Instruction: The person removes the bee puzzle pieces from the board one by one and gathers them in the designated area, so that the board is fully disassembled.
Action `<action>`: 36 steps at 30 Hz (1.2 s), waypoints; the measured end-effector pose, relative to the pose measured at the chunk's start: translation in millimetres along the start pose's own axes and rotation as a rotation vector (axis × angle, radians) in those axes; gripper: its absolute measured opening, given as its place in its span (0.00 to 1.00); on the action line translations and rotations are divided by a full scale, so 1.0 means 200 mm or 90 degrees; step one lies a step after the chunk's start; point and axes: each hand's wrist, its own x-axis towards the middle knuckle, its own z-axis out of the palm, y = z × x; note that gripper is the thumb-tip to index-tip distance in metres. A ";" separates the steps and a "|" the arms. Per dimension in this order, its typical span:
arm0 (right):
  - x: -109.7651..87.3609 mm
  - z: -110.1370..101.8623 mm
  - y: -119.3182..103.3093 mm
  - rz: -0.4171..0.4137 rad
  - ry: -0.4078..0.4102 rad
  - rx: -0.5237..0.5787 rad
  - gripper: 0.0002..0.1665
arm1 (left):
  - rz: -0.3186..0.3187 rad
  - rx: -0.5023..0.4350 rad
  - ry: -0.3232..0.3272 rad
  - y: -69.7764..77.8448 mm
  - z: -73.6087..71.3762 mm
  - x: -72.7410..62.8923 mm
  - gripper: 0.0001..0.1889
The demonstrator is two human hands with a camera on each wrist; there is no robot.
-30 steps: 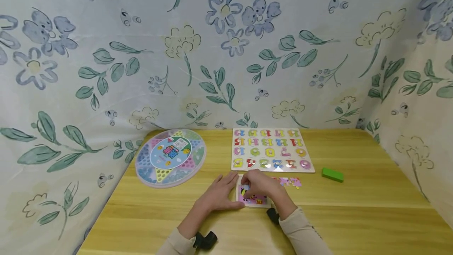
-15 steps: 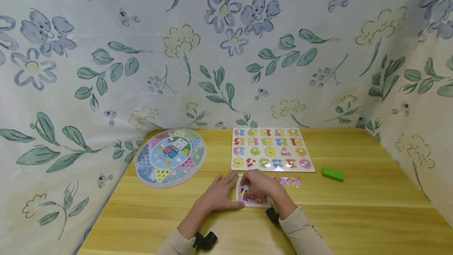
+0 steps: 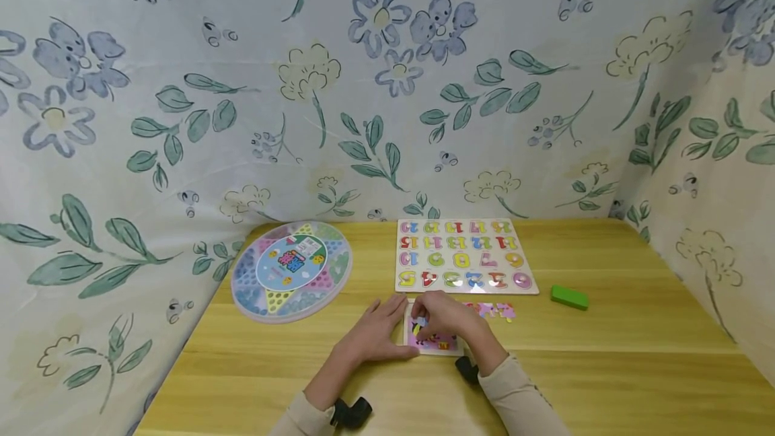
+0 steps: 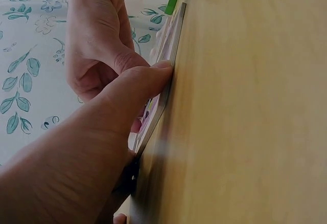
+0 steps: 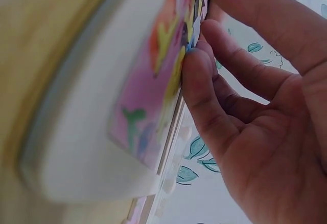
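Note:
A small jigsaw puzzle tray point(image 3: 451, 343) with a pale frame and a pink cartoon picture lies on the table before the person. The left hand point(image 3: 377, 332) spans its left side, fingers straight toward the far corner. Its thumb point(image 4: 161, 66) presses the tray's near edge. Bent over the picture, the right hand point(image 3: 445, 313) has thumb and fingers together at a puzzle piece point(image 5: 195, 17) with yellow and dark print; the fingers hide much of it. Several loose pink puzzle pieces point(image 3: 498, 310) lie right of the right hand, partly covered by it.
Behind the tray lies a number puzzle board point(image 3: 466, 269), upside down to the person. A round Chinese checkers board point(image 3: 278, 300) stands at the left. To the right is a green block point(image 3: 569, 297). A floral cloth point(image 3: 375, 153) hangs at the table's back.

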 end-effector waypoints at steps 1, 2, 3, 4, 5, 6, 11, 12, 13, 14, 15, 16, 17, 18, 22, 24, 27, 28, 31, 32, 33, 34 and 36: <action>0.00 0.00 0.00 -0.001 0.000 0.000 0.18 | -0.001 -0.001 -0.001 0.00 0.00 0.00 0.54; 0.00 0.00 0.00 -0.001 -0.001 0.000 0.18 | -0.001 -0.002 -0.002 0.00 0.00 0.00 0.54; 0.00 0.00 0.00 -0.001 -0.001 0.001 0.18 | -0.001 -0.002 -0.002 0.00 0.00 0.00 0.54; 0.00 0.00 0.00 0.000 0.000 0.003 0.18 | -0.001 -0.001 -0.002 0.00 0.00 0.00 0.54; 0.00 0.00 0.00 -0.001 0.000 0.004 0.18 | 0.000 0.000 -0.001 0.00 0.00 0.00 0.54; 0.00 0.00 0.00 -0.002 0.001 0.007 0.18 | 0.002 0.001 0.000 0.00 -0.01 0.00 0.54; 0.00 -0.01 0.00 -0.015 0.004 0.017 0.17 | 0.006 -0.001 0.001 0.00 -0.01 0.00 0.54; 0.00 0.00 0.00 -0.020 0.005 0.016 0.17 | 0.005 -0.003 0.000 0.00 -0.02 0.00 0.54; 0.00 0.00 0.00 -0.025 0.005 0.015 0.18 | 0.004 -0.003 -0.002 0.00 -0.02 0.00 0.54; 0.00 0.00 0.01 -0.030 0.005 0.016 0.18 | 0.003 -0.005 -0.003 0.00 -0.02 0.00 0.54; 0.00 0.00 0.01 -0.032 0.004 0.016 0.18 | 0.002 -0.005 -0.005 0.00 -0.02 0.00 0.54; 0.00 0.00 0.01 -0.033 0.002 0.017 0.18 | 0.001 -0.006 -0.005 0.00 -0.02 0.00 0.54; 0.00 0.00 0.01 -0.033 0.002 0.017 0.18 | 0.001 -0.007 -0.006 0.00 -0.01 0.00 0.54; 0.00 -0.01 0.01 -0.032 0.000 0.020 0.18 | 0.001 -0.009 -0.005 0.00 -0.01 0.00 0.54; 0.00 -0.01 0.01 -0.019 -0.008 0.038 0.17 | 0.001 -0.009 -0.004 0.00 -0.01 0.00 0.53; 0.00 -0.02 0.01 -0.013 -0.011 0.044 0.16 | 0.003 -0.008 -0.002 0.00 -0.01 0.00 0.53; 0.01 -0.02 0.02 -0.008 -0.012 0.045 0.15 | 0.002 -0.007 0.000 0.00 -0.01 0.00 0.53; 0.01 -0.02 0.02 -0.008 -0.013 0.044 0.14 | 0.002 -0.008 -0.001 0.00 -0.01 0.00 0.53; 0.01 -0.02 0.02 -0.012 -0.014 0.040 0.14 | 0.000 -0.011 -0.003 0.00 -0.01 0.00 0.53; 0.01 -0.02 0.02 -0.014 -0.015 0.040 0.14 | 0.000 -0.010 -0.003 0.00 -0.01 0.00 0.53; 0.01 -0.02 0.03 -0.015 -0.015 0.038 0.14 | 0.000 -0.009 -0.003 0.00 -0.01 0.00 0.53; 0.01 -0.02 0.03 -0.015 -0.016 0.037 0.14 | 0.000 -0.007 -0.003 0.00 -0.01 0.00 0.53; 0.01 -0.02 0.03 -0.017 -0.015 0.034 0.14 | -0.001 -0.005 -0.003 0.00 -0.01 0.00 0.53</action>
